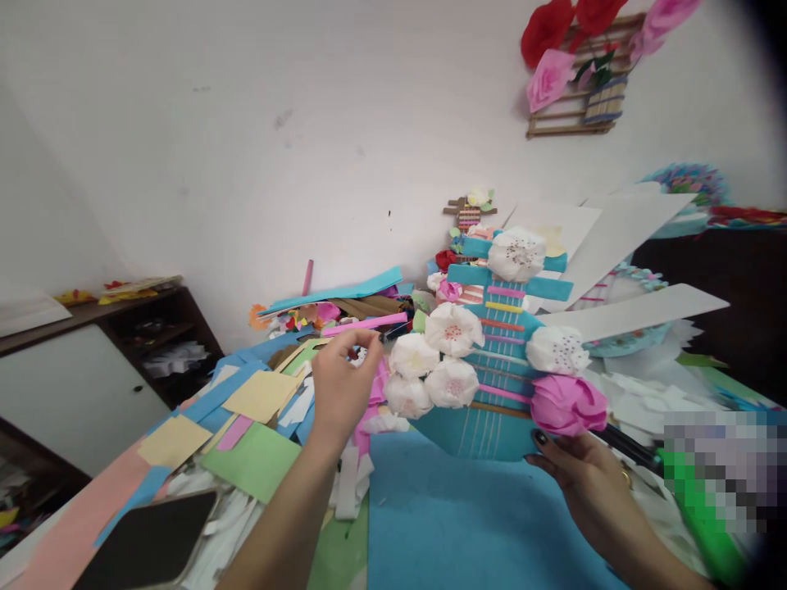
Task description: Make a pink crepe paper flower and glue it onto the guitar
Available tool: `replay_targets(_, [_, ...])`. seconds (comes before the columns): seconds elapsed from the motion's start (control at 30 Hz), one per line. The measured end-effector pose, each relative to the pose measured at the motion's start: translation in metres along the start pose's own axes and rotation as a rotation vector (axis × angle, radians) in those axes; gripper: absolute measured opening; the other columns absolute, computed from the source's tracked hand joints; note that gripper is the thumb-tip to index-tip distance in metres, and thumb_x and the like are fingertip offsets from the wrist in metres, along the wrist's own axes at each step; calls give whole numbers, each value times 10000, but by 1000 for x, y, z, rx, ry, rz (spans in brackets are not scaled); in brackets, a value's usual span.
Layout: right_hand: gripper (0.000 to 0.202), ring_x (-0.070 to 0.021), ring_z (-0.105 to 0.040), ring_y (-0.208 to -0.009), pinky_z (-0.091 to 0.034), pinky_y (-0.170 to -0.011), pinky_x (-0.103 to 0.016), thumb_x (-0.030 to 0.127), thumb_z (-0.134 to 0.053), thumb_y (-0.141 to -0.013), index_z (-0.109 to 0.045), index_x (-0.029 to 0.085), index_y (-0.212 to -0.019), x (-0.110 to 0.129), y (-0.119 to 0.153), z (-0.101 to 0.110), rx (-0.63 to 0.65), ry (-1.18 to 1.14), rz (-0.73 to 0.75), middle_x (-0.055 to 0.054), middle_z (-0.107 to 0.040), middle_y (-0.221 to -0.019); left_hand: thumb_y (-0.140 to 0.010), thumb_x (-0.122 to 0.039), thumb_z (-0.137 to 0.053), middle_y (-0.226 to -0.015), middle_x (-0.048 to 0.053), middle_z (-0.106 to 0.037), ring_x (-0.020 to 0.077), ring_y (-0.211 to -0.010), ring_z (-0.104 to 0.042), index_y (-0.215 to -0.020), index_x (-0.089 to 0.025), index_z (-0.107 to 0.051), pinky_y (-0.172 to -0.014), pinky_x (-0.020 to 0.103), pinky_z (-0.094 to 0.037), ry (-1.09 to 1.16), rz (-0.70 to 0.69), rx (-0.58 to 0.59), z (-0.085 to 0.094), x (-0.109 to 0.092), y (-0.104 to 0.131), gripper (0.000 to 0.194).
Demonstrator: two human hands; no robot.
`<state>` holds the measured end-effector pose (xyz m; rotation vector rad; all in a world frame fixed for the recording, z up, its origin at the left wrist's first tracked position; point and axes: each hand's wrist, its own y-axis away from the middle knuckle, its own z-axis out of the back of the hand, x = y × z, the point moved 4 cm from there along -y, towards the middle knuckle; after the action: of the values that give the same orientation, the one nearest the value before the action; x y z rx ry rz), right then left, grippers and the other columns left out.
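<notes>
A blue paper guitar [485, 438] with colored strips and white strings across its body stands tilted above the blue sheet. White paper flowers [453, 330] cluster on its left side, one [516, 254] sits near the top and another [558, 350] on the right, above a pink flower [568, 405]. My right hand [575, 467] holds the guitar's lower right edge, its thumb in front, just under the pink flower. Left of the flowers, my left hand [349, 373] pinches a small dark-tipped thing that I cannot make out.
Colored paper sheets [252, 459] and scraps cover the left of the table, with a dark phone [151, 541] at the front left. A blue sheet [467, 524] lies in front. White paper pieces [652, 311] stand at the right. Flowered wooden decoration [571, 106] hangs on the wall.
</notes>
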<state>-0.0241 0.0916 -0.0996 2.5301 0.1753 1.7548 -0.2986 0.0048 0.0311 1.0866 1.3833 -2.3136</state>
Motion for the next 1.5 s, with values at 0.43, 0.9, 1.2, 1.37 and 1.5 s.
replay_targets(0.43, [269, -149, -560, -547, -550, -536, -289, 209, -810, -456, -606, 195, -631, 9, -7, 8, 4, -38, 38, 9, -586, -615, -487, -164, -803, -644, -22, -676, 97, -637, -602, -634, -154, -696, -640, 215, -471, 707, 270, -396, 30, 46, -27, 182])
replay_targets(0.9, [356, -110, -515, -604, -537, -534, -247, 236, -846, -423, -611, 167, -681, 3, -10, 7, 3, -110, 15, 23, -557, -651, -570, -201, -660, -464, -29, -531, 98, -482, -455, -494, -132, -617, -480, 204, -325, 148, 329, 771, -58, 37, 14, 111])
replay_targets(1.2, [315, -119, -517, -633, -527, -566, -272, 294, -797, -556, -616, 175, -784, 3, -20, 13, 74, -6, 145, 7, -597, -724, -565, -269, -640, -507, 4, -605, 149, -538, -547, -523, -143, -634, -544, 239, -394, 142, 398, 805, -64, 62, 12, 132])
replay_targets(1.37, [366, -135, -535, -645, -517, -548, -271, 290, -785, -562, -637, 176, -877, 2, -25, 14, 98, 23, 145, -15, -628, -767, -573, -305, -606, -797, 77, -694, 202, -679, -634, -824, -139, -657, -617, 297, -477, 185, 485, 730, -66, 70, 12, 304])
replay_targets(1.5, [382, -145, -553, -658, -517, -554, -276, 314, -761, -588, -640, 167, -920, 0, -25, 13, 129, 73, 144, -31, -641, -800, -513, -173, -596, -1049, 122, -650, 216, -839, -634, -1026, -150, -582, -687, 296, -488, 338, 503, 797, -73, 70, 16, 514])
